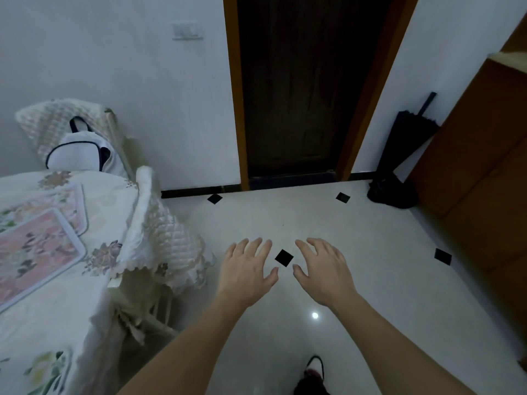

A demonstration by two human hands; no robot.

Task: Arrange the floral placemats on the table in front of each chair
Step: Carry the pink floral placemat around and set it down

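Observation:
The table [114, 201] stands at the left under a cream flowered cloth. On it lies a pink floral placemat [37, 252], overlapping a second pink floral placemat [71, 195] behind it. A third placemat [48, 372] with green leaves shows at the bottom left corner. A chair [159, 232] with a quilted cream cover is tucked at the table's right side, and another covered chair [48, 121] stands at the far end. My left hand [248, 269] and my right hand [322, 269] hover over the floor to the right of the table, palms down, fingers spread, holding nothing.
A white bag with dark trim [79, 152] rests on the far chair. A dark wooden door [302, 89] is straight ahead. A folded black umbrella [399, 155] leans in the right corner beside a wooden cabinet [479, 166]. The glossy white floor [370, 295] has small black diamond insets.

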